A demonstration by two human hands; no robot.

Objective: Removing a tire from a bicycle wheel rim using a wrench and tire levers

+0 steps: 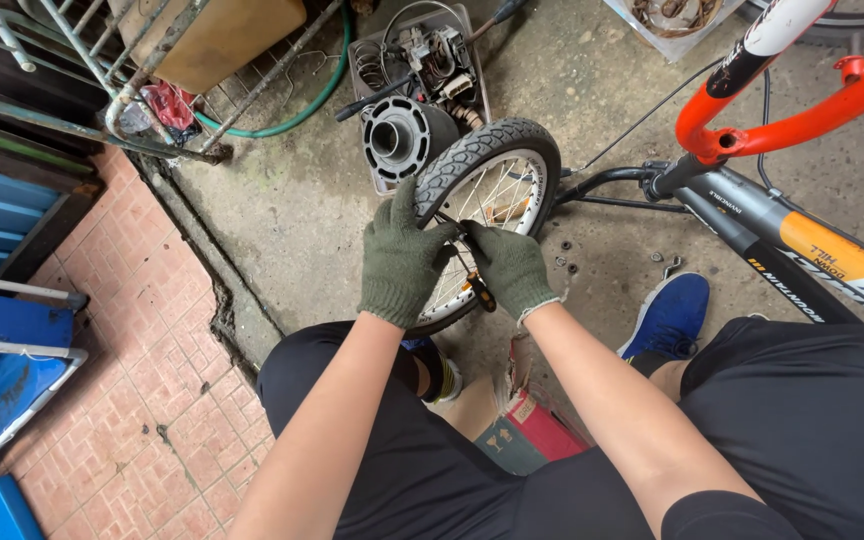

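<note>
Clearly both gloved hands work on a small wheel (487,195) that stands upright on the concrete floor (282,200) between the person's knees. Left hand (401,258) has its grip closed over the tyre (472,145) edge, fingers wrapped on the tread, thumb toward the spokes. Right hand (508,268) is just beside it, grip pinched round a thin dark tool (467,262) whose tip goes up past the left fingers toward the rim; the orange-and-black handle end sticks out below the grip.

Risks, judged from this:
- The tool tip sits right next to the left fingers, so a slip off the rim could jab the glove.
- The wheel is held only by the left grip and the floor; a hard pry could make it roll or tip away from the grip.
- If the tool levers against a spoke rather than the rim, the spoke may bend; I cannot tell which it touches.
- Small nuts (564,262) lie loose on the floor just right of the right grip and near the blue shoe (670,315); a shift of the foot could scatter them.
- A grey tray (367,70) of parts is directly beyond the wheel, and the bike frame (802,235) is further right of the grip; a rolling wheel would hit either one.
</note>
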